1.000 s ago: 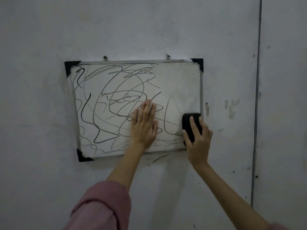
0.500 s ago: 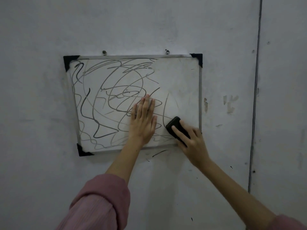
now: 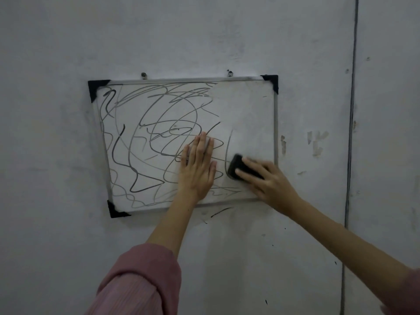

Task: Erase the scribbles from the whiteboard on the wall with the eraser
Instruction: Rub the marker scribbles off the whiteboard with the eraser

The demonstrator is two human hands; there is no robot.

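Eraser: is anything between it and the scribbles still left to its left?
Yes. The left hand lies flat on the whiteboard, just left of the eraser held by the right hand, covering scribbles and blocking a leftward sweep.

Whiteboard [image 3: 245,105] hangs on grey wall [image 3: 204,35], black scribbles [image 3: 145,142] across left and middle, right part mostly clean. Left hand [image 3: 197,170] flat on board, fingers up. Right hand [image 3: 267,181] presses black eraser [image 3: 237,165] at lower right. Pink sleeve [image 3: 141,280] at bottom.
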